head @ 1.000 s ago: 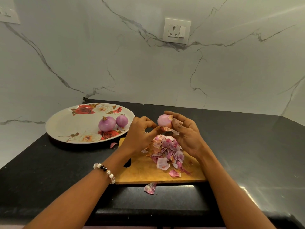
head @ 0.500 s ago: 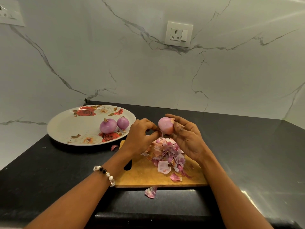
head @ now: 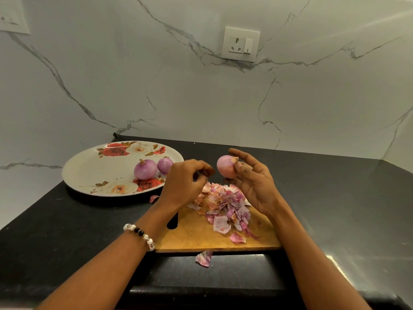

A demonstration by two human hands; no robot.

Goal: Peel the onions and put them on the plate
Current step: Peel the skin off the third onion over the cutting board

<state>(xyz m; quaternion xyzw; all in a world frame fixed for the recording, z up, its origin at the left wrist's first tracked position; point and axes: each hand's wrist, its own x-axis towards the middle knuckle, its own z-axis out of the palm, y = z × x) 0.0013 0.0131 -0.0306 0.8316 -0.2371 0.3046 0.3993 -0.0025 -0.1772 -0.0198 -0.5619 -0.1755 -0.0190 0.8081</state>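
Observation:
My right hand (head: pixel 252 186) holds a small pink onion (head: pixel 225 166) between thumb and fingers, above the far end of a wooden cutting board (head: pixel 201 238). A bit of dry skin still clings to the onion's top. My left hand (head: pixel 185 184) is a short way left of the onion, fingers curled, apparently pinching a small scrap of skin. A heap of onion peels (head: pixel 223 204) lies on the board under both hands. Two peeled purple onions (head: pixel 145 169) (head: pixel 165 165) sit on the flowered white plate (head: pixel 93 171) at the left.
Black counter (head: pixel 335 209) runs to a marble wall with a power socket (head: pixel 241 44). Loose peels lie off the board, one at its front edge (head: pixel 204 258) and one by the plate (head: pixel 154 198). A dark knife handle (head: pixel 172 221) shows under my left wrist.
My left hand has pulled away leftwards from the onion, opening a gap between them. The right hand keeps the onion at about the same spot.

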